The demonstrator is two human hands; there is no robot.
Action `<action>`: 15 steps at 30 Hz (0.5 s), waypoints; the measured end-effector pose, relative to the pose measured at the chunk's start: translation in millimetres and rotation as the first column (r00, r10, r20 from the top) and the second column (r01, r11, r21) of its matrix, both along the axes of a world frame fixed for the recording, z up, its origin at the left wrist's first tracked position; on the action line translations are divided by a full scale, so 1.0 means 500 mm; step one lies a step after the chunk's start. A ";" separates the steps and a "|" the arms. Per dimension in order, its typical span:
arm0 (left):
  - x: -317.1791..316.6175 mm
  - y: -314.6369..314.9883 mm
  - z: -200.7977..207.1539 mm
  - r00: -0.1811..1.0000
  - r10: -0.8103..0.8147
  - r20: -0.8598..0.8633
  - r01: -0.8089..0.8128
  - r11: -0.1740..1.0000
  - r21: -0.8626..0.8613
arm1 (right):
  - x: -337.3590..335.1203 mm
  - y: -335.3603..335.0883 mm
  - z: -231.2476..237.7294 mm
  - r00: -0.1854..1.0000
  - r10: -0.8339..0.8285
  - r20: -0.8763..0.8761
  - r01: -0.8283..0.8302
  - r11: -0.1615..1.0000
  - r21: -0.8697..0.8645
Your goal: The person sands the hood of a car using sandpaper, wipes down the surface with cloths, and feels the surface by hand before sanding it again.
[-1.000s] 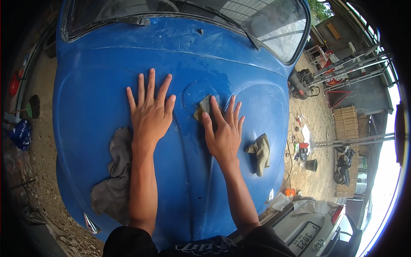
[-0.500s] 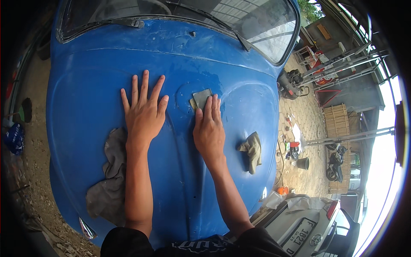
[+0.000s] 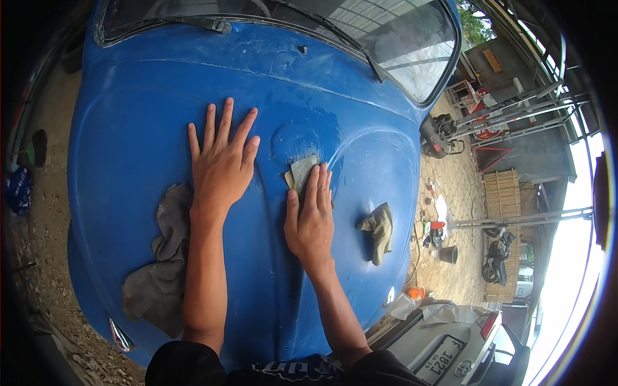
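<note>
Under me spreads the blue bonnet (image 3: 129,141) of a car, scuffed and partly wet around a round mark (image 3: 295,143). My left hand (image 3: 222,161) lies flat on it, fingers spread, holding nothing. With fingers together, my right hand (image 3: 311,219) presses a folded piece of grey-green sandpaper (image 3: 304,171) against the bonnet, just on the near side of the round mark. The sandpaper's yellowish underside shows at its left edge; the rest is hidden by my fingers. A dark grey cloth (image 3: 154,293) lies beside my left forearm.
A crumpled olive cloth (image 3: 380,231) rests on the bonnet to the right. The windscreen and wipers (image 3: 376,69) are at the far end. On the paved ground at right are a bucket (image 3: 449,255), a compressor-like machine (image 3: 438,135) and a motorcycle (image 3: 496,257). A silver car (image 3: 444,334) stands near right.
My right hand has slid the sandpaper toward me, uncovering more of the round mark. My left hand stays spread on the bonnet. The view has shifted slightly.
</note>
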State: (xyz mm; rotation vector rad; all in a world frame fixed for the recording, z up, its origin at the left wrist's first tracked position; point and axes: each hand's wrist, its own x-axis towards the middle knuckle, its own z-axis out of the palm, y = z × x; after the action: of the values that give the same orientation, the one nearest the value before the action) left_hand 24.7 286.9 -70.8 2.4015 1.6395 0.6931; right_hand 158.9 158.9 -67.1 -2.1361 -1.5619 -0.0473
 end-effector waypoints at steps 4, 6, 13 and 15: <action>0.007 0.006 0.011 0.999 -0.017 -0.027 0.017 1.000 -0.014 | 0.043 0.100 0.033 0.999 -0.052 0.003 0.052 0.997 0.057; 0.003 0.011 0.002 1.000 0.003 0.031 -0.004 1.000 0.025 | 0.043 0.098 0.024 1.000 -0.023 0.004 0.023 0.999 0.045; 0.009 0.000 0.012 0.999 -0.013 0.038 0.013 1.000 0.019 | 0.030 0.029 0.030 0.999 0.023 -0.040 -0.024 0.999 -0.023; 0.008 0.007 0.006 0.997 -0.001 0.079 0.001 1.000 0.000 | 0.064 0.075 0.041 0.999 0.016 -0.044 -0.016 1.000 -0.010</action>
State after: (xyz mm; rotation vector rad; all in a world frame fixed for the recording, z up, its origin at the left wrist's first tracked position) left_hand 28.6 290.6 -68.0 2.3427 1.6067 0.7770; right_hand 190.9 196.2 -46.9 -2.1185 -1.5574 0.0133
